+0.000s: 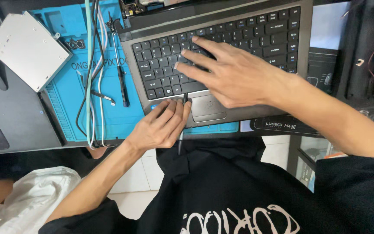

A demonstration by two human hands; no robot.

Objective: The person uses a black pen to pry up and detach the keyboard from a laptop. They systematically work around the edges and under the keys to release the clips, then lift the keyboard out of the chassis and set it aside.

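Note:
A grey laptop base with a black keyboard lies on a blue work mat. My right hand rests flat on the keyboard, fingers spread over the lower middle keys. My left hand sits at the laptop's front edge beside the touchpad, holding a thin dark tool whose tip meets the palm rest just below the keyboard.
A silver optical drive lies at the left on the dark table. Several cables run down over the mat, next to a slim black tool. A black box lies under the laptop's right front.

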